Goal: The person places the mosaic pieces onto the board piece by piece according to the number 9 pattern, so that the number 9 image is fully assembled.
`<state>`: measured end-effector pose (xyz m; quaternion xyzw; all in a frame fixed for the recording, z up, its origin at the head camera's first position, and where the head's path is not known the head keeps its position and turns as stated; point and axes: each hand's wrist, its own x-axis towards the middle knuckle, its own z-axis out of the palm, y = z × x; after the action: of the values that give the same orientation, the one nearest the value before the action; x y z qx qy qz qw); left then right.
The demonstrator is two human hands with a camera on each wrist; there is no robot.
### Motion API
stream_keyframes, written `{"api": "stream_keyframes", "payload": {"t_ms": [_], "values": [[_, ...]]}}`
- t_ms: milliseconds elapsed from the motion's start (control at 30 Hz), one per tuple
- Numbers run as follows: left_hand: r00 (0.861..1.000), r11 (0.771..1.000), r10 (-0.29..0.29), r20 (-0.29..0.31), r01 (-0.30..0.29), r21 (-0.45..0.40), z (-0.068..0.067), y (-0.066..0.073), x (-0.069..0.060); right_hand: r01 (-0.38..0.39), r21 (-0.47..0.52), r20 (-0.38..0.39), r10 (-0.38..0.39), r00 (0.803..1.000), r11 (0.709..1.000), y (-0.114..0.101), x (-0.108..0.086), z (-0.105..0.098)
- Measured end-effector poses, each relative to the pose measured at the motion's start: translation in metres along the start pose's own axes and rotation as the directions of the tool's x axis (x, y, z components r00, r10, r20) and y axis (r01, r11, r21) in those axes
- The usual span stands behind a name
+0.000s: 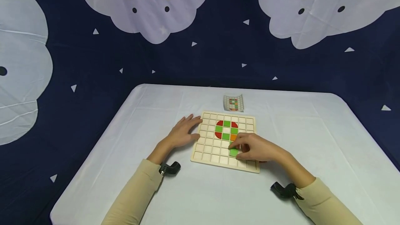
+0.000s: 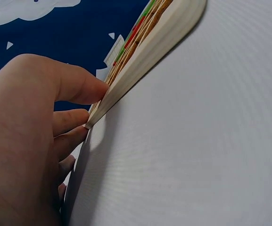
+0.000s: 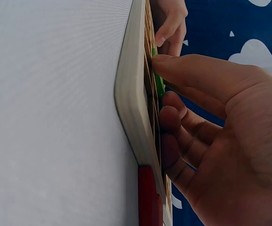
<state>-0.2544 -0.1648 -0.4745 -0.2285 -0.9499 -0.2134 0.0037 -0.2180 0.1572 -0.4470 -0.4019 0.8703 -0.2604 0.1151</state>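
A square wooden grid board (image 1: pixel 207 149) lies on the table, bearing red, green and orange tiles in its upper middle. My left hand (image 1: pixel 183 133) rests at the board's left edge, fingers extended; in the left wrist view the thumb (image 2: pixel 86 87) touches the rim. My right hand (image 1: pixel 257 147) reaches over the board's lower right part. Its thumb and forefinger pinch a green tile (image 1: pixel 233 152) at a grid cell, and that tile (image 3: pixel 158 77) shows edge-on in the right wrist view. Part of the column above it is hidden by my fingers.
Behind the board, a small curled pattern card (image 1: pixel 233 103) shows a similar coloured grid. A red piece (image 3: pixel 146 193) sits against the board's right side, mostly covered by my right hand in the head view. The white-covered table (image 1: pixel 175 197) ends before a dark blue cloud-print cloth (image 1: pixel 218 58).
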Motion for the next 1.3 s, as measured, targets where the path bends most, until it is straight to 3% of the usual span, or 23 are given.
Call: {"api": "stream_keyframes", "payload": {"t_ms": [367, 700, 1300], "values": [[1.000, 1.000, 0.003, 0.001, -0.003, -0.005, 0.000, 0.000, 0.000, 0.004, 0.005, 0.007, -0.004, 1.000, 1.000, 0.002, 0.001, 0.000], [1.000, 1.000, 0.004, -0.006, -0.004, -0.008, 0.000, 0.001, 0.000, 0.013, 0.082, -0.012, -0.012, 1.000, 0.997, 0.005, -0.002, -0.007], [1.000, 1.000, 0.015, -0.013, -0.015, -0.011, -0.001, 0.000, 0.000, -0.126, 0.089, -0.072, 0.133, 0.989, 0.988, 0.024, -0.021, -0.041]]}}
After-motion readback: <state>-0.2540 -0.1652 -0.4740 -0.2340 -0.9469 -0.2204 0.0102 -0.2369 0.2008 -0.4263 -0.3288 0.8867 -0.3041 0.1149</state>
